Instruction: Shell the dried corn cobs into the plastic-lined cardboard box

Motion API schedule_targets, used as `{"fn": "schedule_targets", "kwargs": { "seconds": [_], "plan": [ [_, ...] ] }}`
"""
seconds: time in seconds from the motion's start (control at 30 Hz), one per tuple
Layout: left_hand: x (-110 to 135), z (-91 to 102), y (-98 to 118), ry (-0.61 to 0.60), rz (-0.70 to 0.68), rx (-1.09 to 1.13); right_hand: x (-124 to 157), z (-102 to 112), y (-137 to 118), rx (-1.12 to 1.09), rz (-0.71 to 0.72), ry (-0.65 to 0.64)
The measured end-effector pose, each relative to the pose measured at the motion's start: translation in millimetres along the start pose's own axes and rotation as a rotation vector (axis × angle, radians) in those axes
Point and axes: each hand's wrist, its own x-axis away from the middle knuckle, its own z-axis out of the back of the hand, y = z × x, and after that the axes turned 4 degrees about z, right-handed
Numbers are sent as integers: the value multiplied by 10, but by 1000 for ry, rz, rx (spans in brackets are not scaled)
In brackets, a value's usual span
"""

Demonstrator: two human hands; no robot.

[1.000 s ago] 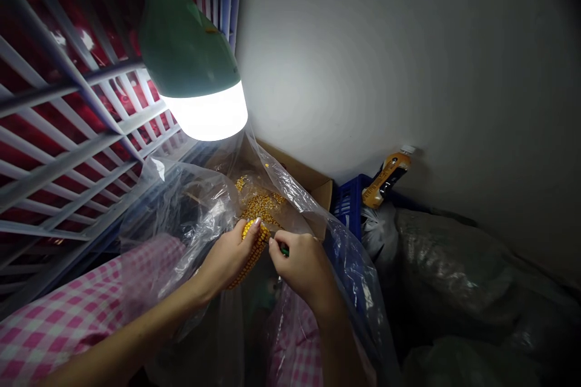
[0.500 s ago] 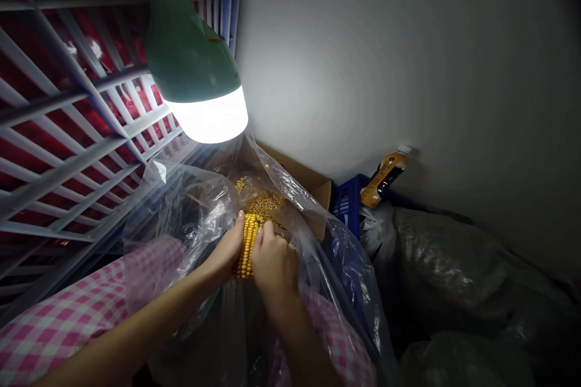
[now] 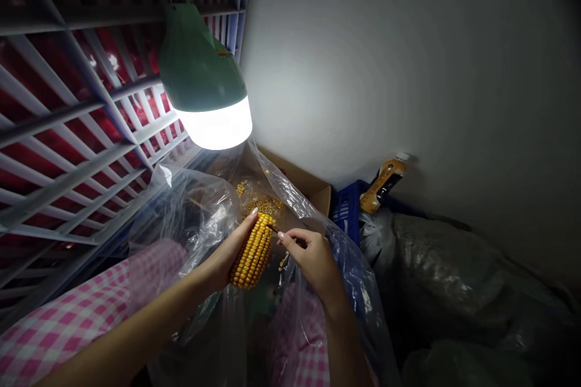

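Note:
A yellow ear of corn (image 3: 254, 254) stands tilted in front of me, its kernels in rows. My left hand (image 3: 233, 254) is closed around its left side, thumb near the top. Between thumb and fingers, my right hand (image 3: 308, 251) pinches a thin dark stick-like piece (image 3: 273, 228), whose tip meets the upper right of the ear; its exact kind is unclear. Beneath and behind the ear, a clear plastic bag (image 3: 213, 193) spreads open over my lap. Loose corn kernels (image 3: 265, 204) lie inside the bag.
A lit green lamp (image 3: 204, 66) hangs close above the bag, beside slatted crates (image 3: 104, 103) on the left. Behind are a cardboard box (image 3: 318, 193) and a white wall (image 3: 385, 60). At right are a blue crate (image 3: 347, 205), an orange-labelled bottle (image 3: 385, 181) and full sacks (image 3: 454, 266).
My right hand has drawn back to the right from the ear and now shows the thin dark piece in its pinch. The ear has tilted rightward, with more of its front visible.

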Motion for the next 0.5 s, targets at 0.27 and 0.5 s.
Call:
{"fn": "schedule_targets", "kwargs": {
  "seconds": [0.27, 0.5],
  "plan": [
    [-121, 33, -107, 189, -295, -361, 32, -172, -46, 269, -92, 8],
    [-185, 87, -163, 367, -432, -557, 31, -343, -130, 416, -185, 132]
  ]
}}
